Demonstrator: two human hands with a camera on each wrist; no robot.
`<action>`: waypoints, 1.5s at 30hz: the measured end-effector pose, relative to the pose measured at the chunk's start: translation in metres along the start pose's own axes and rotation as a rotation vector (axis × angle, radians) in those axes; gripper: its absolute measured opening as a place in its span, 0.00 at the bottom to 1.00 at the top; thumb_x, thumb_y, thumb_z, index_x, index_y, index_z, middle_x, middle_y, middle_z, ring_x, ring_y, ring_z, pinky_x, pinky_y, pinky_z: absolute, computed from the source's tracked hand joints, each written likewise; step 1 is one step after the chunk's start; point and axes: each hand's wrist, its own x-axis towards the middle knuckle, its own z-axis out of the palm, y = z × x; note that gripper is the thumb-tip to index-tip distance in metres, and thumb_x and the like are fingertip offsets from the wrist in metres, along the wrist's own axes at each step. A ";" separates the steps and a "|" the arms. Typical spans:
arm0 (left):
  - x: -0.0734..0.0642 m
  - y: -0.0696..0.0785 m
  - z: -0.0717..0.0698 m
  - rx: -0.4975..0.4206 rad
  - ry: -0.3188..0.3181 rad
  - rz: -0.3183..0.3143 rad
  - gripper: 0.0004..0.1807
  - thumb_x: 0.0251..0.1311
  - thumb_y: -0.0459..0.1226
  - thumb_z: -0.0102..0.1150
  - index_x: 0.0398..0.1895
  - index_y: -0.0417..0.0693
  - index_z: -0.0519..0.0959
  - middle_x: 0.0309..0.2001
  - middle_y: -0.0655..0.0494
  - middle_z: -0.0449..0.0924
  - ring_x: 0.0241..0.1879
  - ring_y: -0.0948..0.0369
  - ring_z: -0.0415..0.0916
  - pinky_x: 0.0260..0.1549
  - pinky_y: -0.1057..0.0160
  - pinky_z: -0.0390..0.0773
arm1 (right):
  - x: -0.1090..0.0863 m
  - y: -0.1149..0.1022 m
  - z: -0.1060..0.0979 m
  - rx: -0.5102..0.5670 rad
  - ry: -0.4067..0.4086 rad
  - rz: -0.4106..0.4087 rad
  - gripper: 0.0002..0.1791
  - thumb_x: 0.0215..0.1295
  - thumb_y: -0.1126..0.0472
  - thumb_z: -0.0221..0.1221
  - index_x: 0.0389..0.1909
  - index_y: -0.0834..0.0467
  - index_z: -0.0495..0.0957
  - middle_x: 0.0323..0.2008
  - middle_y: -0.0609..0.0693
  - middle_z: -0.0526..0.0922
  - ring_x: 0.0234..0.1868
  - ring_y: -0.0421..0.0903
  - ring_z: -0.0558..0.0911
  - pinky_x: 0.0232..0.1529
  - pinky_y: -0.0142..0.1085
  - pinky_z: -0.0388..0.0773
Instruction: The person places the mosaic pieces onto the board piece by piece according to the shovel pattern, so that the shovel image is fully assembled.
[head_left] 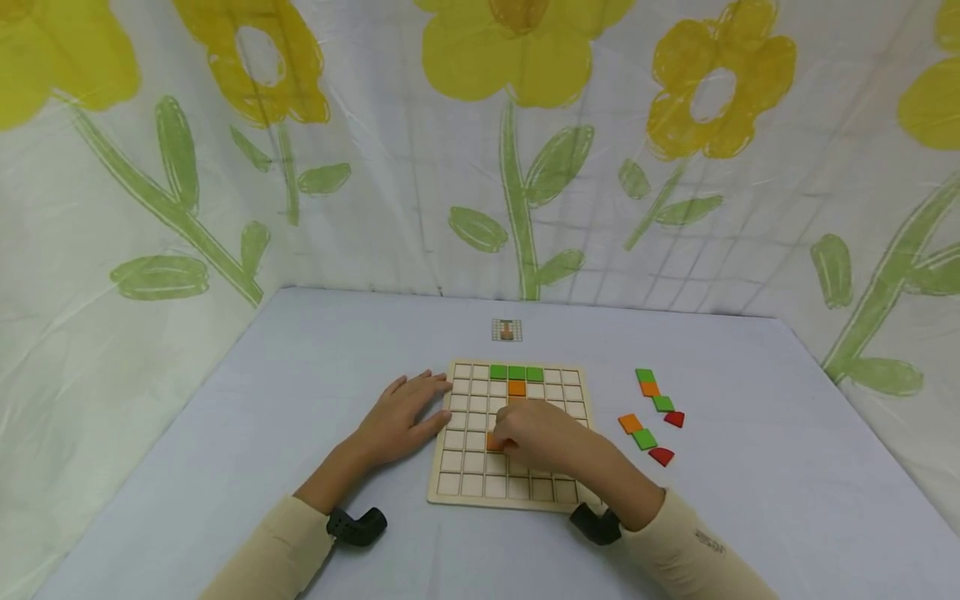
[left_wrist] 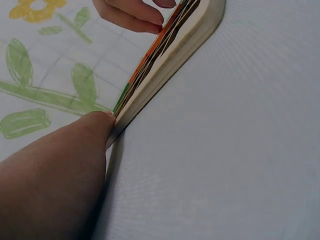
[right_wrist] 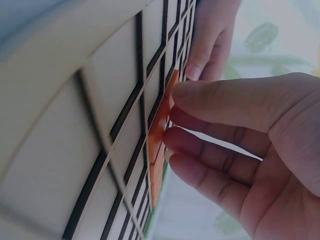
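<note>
Board [head_left: 449,482] with a square grid lies flat on the pale surface [head_left: 225,467], centred between the two hands, which are apart. Left hand [head_left: 405,419]: palm down, fingers extended and spread, fingertips and thumb touching the left edge of the board; the left wrist view confirms the thumb contact. Right hand [head_left: 542,435]: positioned over the middle of the board, fingers bent, thumb and fingertips gathered at an orange tile [head_left: 493,442] left of centre. Thumb contact with orange is visible in the right wrist view; whether the tile is pinched or merely pressed cannot be told. Three green tiles [head_left: 517,372] occupy adjoining cells in the far row. Another orange tile [head_left: 517,388] sits directly on the near side of the middle green one. Part of the grid is hidden by the right hand. A small printed card [head_left: 507,331] lies beyond the far edge of the board. Loose pieces lie to the right, in two groups. Far group: green square [head_left: 645,376], orange square [head_left: 649,389], second green square [head_left: 663,404], red wedge [head_left: 675,419]. Near group: orange piece [head_left: 630,423], green piece [head_left: 644,439], red piece [head_left: 662,457]. A curtain [head_left: 390,200] with yellow flowers hangs behind the surface.
</note>
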 end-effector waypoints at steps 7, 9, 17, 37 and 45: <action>-0.001 0.000 0.000 0.010 -0.002 -0.007 0.28 0.72 0.51 0.54 0.68 0.46 0.72 0.70 0.49 0.68 0.73 0.48 0.59 0.70 0.39 0.51 | -0.020 0.008 -0.005 0.015 -0.015 0.065 0.06 0.60 0.68 0.69 0.33 0.53 0.88 0.32 0.41 0.85 0.35 0.38 0.81 0.40 0.32 0.80; -0.001 0.000 0.000 0.011 0.001 -0.006 0.28 0.72 0.51 0.54 0.68 0.46 0.72 0.70 0.49 0.68 0.73 0.48 0.59 0.70 0.39 0.51 | -0.027 0.013 -0.011 0.022 -0.014 0.113 0.07 0.60 0.69 0.69 0.35 0.54 0.88 0.35 0.43 0.86 0.39 0.41 0.82 0.42 0.35 0.81; 0.000 0.003 -0.002 -0.002 -0.001 0.000 0.28 0.72 0.51 0.54 0.68 0.45 0.72 0.71 0.48 0.68 0.73 0.48 0.59 0.70 0.38 0.50 | -0.067 0.046 -0.038 0.026 -0.024 0.354 0.10 0.59 0.69 0.68 0.43 0.59 0.86 0.42 0.49 0.85 0.45 0.49 0.83 0.44 0.43 0.81; -0.001 0.000 0.000 -0.001 0.004 0.009 0.28 0.72 0.51 0.53 0.69 0.45 0.72 0.70 0.48 0.68 0.73 0.48 0.59 0.70 0.38 0.51 | -0.109 0.086 -0.030 -0.041 -0.030 0.481 0.08 0.57 0.72 0.67 0.36 0.59 0.84 0.30 0.44 0.76 0.30 0.42 0.71 0.35 0.39 0.75; 0.000 0.002 0.000 0.000 0.009 0.009 0.28 0.72 0.50 0.54 0.68 0.45 0.72 0.70 0.48 0.68 0.72 0.47 0.59 0.70 0.38 0.51 | -0.109 0.084 -0.031 -0.033 -0.041 0.472 0.07 0.57 0.72 0.67 0.36 0.59 0.84 0.31 0.45 0.76 0.31 0.42 0.72 0.36 0.40 0.76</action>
